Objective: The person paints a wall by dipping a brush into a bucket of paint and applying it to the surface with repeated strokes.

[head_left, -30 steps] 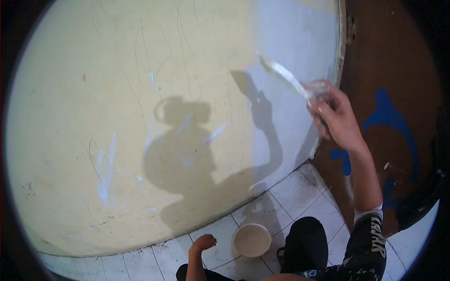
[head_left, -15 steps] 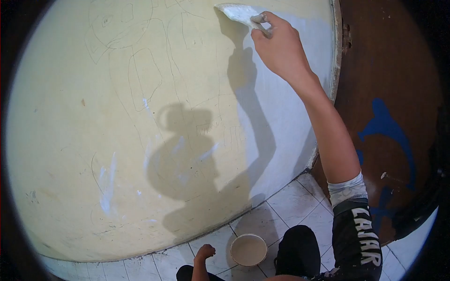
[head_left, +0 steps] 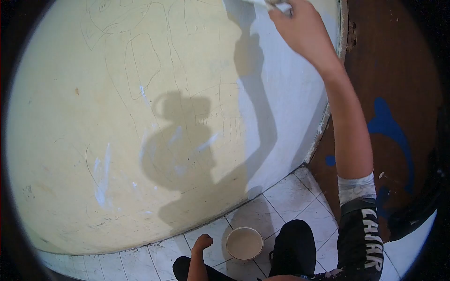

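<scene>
A white-smeared brush (head_left: 256, 2), cut off by the top of the view, is gripped in the fingers of the right hand (head_left: 302, 28) before a yellow wall (head_left: 61, 122), where a bluish-white band (head_left: 290, 117) is crossed by the person's shadow (head_left: 176, 154). Part of a brown door (head_left: 356, 122) marked with blue shapes is blocked by the raised forearm (head_left: 351, 126). On the tiled floor (head_left: 293, 199), a bucket (head_left: 244, 259) of pale liquid is flanked by a dark-clad knee (head_left: 295, 243) and the curled left hand (head_left: 203, 241), whose contents, if any, cannot be told.
</scene>
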The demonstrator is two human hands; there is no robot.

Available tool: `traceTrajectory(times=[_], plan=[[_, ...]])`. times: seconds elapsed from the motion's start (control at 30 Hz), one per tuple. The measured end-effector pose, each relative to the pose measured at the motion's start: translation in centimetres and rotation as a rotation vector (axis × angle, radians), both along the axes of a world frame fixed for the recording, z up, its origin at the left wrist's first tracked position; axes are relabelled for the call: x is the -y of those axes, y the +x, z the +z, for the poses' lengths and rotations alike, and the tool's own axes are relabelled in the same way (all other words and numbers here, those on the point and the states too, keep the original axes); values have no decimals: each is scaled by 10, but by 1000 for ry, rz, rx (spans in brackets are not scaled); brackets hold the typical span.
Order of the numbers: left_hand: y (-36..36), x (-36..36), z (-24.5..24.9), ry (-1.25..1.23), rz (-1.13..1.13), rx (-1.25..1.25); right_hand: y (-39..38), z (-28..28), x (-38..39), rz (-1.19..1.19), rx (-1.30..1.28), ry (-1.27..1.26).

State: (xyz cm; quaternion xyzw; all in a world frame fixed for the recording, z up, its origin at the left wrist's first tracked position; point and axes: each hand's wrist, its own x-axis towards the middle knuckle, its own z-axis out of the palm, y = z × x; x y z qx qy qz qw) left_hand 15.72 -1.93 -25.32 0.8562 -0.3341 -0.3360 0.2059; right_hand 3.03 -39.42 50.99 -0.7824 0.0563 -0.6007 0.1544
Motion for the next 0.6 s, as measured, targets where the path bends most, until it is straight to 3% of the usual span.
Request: traceTrajectory(times=[0.03, 0.1, 0.13, 0.2, 0.43, 0.53, 0.6], plan=[[-4, 2, 7, 0, 0, -2, 1, 10, -4, 0, -2, 0], [-7, 9, 20, 118, 235, -93, 3, 20, -10, -84, -190, 25], [-2, 7, 1, 116, 234, -93, 8, 12, -3, -84, -190, 23], [8, -2, -35, 61, 18, 69, 27, -20, 24, -22, -140, -172], [7, -10, -53, 66, -60, 318, -3, -187, 7, 114, -433, 145], [3, -7, -35, 15, -106, 355, -23, -214, 2, 142, -544, 231], [-13, 7, 27, 144, 292, -10, -32, -211, 1, 122, -641, 313]])
